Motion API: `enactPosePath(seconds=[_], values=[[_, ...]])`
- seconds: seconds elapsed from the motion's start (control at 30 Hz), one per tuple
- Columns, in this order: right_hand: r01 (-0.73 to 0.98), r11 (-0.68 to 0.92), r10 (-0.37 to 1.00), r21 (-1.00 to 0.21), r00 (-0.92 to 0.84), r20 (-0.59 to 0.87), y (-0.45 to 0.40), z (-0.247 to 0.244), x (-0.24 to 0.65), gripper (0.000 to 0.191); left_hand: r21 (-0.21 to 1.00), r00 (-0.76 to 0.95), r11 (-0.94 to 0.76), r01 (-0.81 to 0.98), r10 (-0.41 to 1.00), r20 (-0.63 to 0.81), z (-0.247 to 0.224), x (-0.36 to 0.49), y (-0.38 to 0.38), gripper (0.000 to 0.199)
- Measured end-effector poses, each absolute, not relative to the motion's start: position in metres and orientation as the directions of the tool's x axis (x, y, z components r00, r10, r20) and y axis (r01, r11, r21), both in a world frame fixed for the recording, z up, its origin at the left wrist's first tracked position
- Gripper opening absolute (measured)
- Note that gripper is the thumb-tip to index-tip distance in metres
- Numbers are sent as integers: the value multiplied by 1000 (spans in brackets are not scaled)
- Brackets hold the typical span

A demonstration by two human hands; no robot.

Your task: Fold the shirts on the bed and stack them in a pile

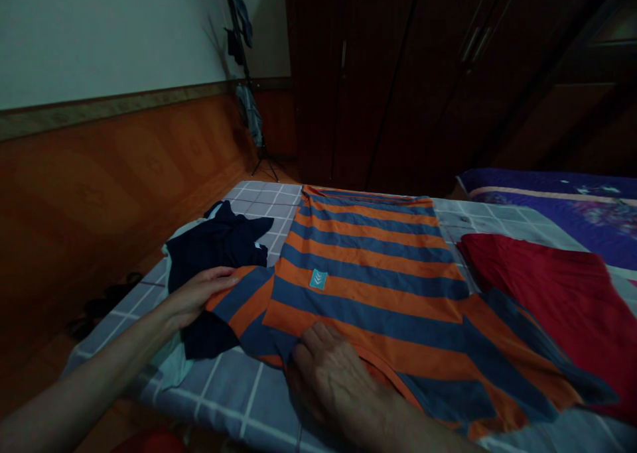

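Note:
An orange and blue striped T-shirt (368, 267) lies spread out on the bed, its collar toward me and its hem at the far side. A small teal patch (318, 279) sits on its chest. My left hand (206, 294) grips the edge of the left sleeve between thumb and fingers. At the shoulder beside the collar, my right hand (331, 370) is closed on the fabric with its knuckles up; its fingertips are hidden underneath.
Dark navy clothing (213, 247) is heaped left of the shirt, and a red garment (542, 267) lies to its right. Grey checked cloth (233, 393) covers the surface. Beyond stand a dark wardrobe (378, 75), a coat stand (243, 55) and purple floral bedding (557, 201).

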State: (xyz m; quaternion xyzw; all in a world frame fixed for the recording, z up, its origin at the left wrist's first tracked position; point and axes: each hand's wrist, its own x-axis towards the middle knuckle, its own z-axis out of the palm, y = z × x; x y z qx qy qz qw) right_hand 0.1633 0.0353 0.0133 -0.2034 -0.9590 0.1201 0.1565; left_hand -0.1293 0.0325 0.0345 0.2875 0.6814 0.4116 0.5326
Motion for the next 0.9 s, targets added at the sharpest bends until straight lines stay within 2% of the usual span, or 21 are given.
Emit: enactPosePath(seconds=[0.03, 0.17, 0.23, 0.3, 0.4, 0.47, 0.53, 0.6, 0.7, 0.8, 0.9], values=[[336, 886, 421, -320, -872, 251, 37, 21, 159, 14, 861, -220, 506, -60, 834, -505, 37, -127, 33, 41], [259, 881, 365, -396, -905, 220, 47, 40, 134, 70, 844, -115, 527, -100, 836, -536, 46, -122, 34, 41], [270, 858, 358, -436, -925, 130, 50, 35, 121, 83, 852, -119, 506, -133, 845, -521, 51, -120, 34, 41], [287, 845, 357, -452, -931, 76, 48, 23, 113, 87, 875, -147, 463, -139, 864, -481, 55, -114, 35, 42], [284, 861, 363, -422, -924, 120, 43, 8, 110, 86, 922, -205, 387, -22, 901, -383, 60, -93, 39, 47], [290, 880, 369, -376, -916, 158, 39, 4, 111, 82, 943, -231, 276, 188, 945, -231, 60, -72, 40, 46], [294, 905, 360, -307, -914, 186, 32, 2, 112, 75, 888, -158, 123, 443, 986, -58, 57, -48, 39, 41], [304, 926, 348, -226, -917, 193, 23, 0, 112, 60, 788, 20, -15, 615, 1000, 4, 51, -27, 36, 41], [304, 945, 322, -124, -930, 178, 8, -4, 107, 40, 752, 216, -93, 652, 974, -66, 45, -11, 32, 47], [298, 952, 307, -71, -930, 201, 0, -6, 103, 35, 795, 198, -102, 597, 980, -23, 45, -16, 31, 44], [285, 958, 284, -37, -921, 267, 0, -3, 101, 26, 734, 157, -183, 654, 982, 105, 45, -33, 32, 39]])
